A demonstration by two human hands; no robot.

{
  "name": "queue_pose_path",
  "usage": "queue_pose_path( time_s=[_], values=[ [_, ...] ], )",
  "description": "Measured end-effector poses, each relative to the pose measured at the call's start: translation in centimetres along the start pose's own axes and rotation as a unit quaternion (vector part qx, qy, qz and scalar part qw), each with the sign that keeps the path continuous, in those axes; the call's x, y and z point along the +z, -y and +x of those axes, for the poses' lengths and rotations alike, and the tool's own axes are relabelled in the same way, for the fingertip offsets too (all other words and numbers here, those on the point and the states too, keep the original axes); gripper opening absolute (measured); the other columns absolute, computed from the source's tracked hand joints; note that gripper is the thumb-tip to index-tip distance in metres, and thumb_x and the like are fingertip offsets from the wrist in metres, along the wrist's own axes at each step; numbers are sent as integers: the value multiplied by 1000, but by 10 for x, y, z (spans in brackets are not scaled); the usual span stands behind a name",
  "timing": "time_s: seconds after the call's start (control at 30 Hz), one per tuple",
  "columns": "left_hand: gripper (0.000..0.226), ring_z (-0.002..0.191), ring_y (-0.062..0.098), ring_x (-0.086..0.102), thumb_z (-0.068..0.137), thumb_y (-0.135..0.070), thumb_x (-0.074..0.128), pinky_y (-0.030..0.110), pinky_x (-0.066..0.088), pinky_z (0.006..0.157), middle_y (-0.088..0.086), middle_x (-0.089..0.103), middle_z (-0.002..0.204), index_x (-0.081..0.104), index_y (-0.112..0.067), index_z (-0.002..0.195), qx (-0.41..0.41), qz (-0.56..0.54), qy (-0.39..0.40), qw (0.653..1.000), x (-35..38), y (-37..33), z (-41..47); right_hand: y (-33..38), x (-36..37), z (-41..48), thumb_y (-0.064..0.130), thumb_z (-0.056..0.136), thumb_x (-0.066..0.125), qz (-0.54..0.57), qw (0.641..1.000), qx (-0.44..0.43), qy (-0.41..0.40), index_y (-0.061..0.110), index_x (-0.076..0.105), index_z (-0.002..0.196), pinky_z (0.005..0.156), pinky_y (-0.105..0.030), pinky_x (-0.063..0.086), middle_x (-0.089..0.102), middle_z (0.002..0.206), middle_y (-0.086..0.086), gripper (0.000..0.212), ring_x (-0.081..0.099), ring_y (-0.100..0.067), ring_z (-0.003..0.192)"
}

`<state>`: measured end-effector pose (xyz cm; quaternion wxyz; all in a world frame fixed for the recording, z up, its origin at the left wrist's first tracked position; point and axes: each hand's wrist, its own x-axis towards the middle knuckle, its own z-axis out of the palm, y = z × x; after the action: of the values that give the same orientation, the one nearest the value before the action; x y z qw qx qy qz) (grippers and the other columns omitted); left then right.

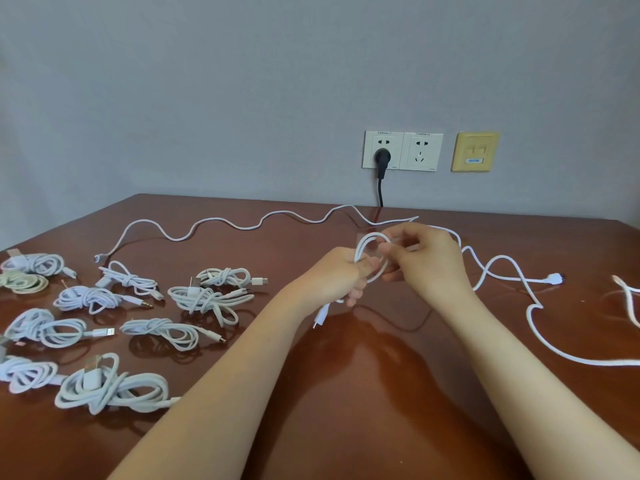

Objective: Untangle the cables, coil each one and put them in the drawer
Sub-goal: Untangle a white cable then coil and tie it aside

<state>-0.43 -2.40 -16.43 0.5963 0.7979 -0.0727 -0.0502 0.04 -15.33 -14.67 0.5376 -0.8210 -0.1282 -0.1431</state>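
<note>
White cable loop [363, 247] partly hidden by left hand [337, 276].

The loose cable [625, 289] at the right is cut off — same for the leftmost bundles [24, 374]. Part of the held cable [377, 277] is hidden inside the left hand [341, 273]; the socket lettering [383, 133] can't be read.

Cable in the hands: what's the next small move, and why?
Probably wrap one more loop: the left hand grips a small coil, the right hand pinches its loop, and loose length trails across the table.
</note>
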Motion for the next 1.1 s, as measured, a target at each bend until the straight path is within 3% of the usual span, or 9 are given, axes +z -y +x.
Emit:
queue_pose_path(
  time_s=[0.13, 0.27, 0.4, 0.57, 0.73, 0.83, 0.93, 1.0, 1.1],
  values=[
    [29, 39, 4, 35, 100, -22, 42, 15, 35, 41, -11, 32, 45, 49, -16, 72, 14, -42, 19, 999, -2, -1, -4, 1, -2, 2, 2, 83, 65, 37, 999, 21, -12, 15, 58, 83, 63, -35, 57, 57, 64, 0, 15, 60, -15, 49],
    [26, 42, 4, 33, 100, -25, 41, 15, 34, 42, -7, 31, 53, 50, -17, 77, 7, -36, 48, 998, -2, -3, -7, 2, -9, 2, 1, 84, 65, 99, 992, 75, 16, 8, 61, 81, 51, -22, 56, 60, 65, -6, 8, 59, -12, 49],
    [33, 43, 6, 33, 100, -25, 42, 16, 36, 43, -5, 30, 53, 44, -17, 68, 11, -36, 61, 997, 0, -7, -10, 0, -14, 3, 4, 84, 65, 152, 981, 118, 36, 8, 62, 85, 48, -14, 52, 62, 72, -6, 5, 59, -13, 56],
    [45, 41, 6, 34, 100, -22, 42, 16, 36, 42, -7, 32, 47, 57, -23, 57, 0, -41, 77, 996, 0, -8, -11, -3, -12, 2, 6, 83, 66, 129, 983, 121, 53, 13, 59, 80, 40, -10, 38, 58, 63, 1, 11, 54, 0, 39],
    [26, 40, 5, 32, 101, -22, 39, 16, 36, 42, -10, 30, 45, 52, -14, 80, 3, -62, 82, 995, -1, -10, -11, 0, -12, 1, 14, 85, 65, 169, 977, 99, 79, 11, 58, 85, 43, -13, 42, 58, 63, 0, 8, 54, -4, 46],
    [29, 37, 6, 34, 101, -21, 36, 16, 36, 41, -8, 32, 42, 48, -11, 77, 32, -117, 63, 991, -1, -17, -12, 2, -9, 1, 33, 91, 54, 121, 986, 45, 101, 14, 56, 82, 49, -10, 42, 57, 68, 3, 21, 52, -7, 58],
    [38, 36, 10, 42, 101, -21, 34, 17, 35, 42, -5, 43, 39, 45, -6, 68, 67, -96, 20, 993, -8, -22, -10, -1, -4, 0, 38, 96, 39, 82, 985, 17, 153, 16, 56, 87, 57, -7, 42, 59, 75, -1, 29, 55, -11, 65],
    [38, 40, 12, 46, 101, -19, 34, 19, 35, 44, -4, 48, 40, 49, -9, 67, 65, -43, -23, 997, -17, -21, -9, -6, -2, -1, 38, 93, 48, 28, 984, -14, 175, 17, 59, 88, 70, -15, 44, 62, 74, 1, 24, 53, -8, 65],
    [32, 59, 15, 46, 101, -21, 37, 27, 34, 58, -6, 50, 50, 52, -17, 74, 30, 25, -76, 996, -28, -16, -6, -10, 0, -3, 30, 80, 70, -64, 981, -46, 180, 22, 60, 86, 58, -13, 37, 54, 69, 7, 15, 45, -1, 55]
  ],
)
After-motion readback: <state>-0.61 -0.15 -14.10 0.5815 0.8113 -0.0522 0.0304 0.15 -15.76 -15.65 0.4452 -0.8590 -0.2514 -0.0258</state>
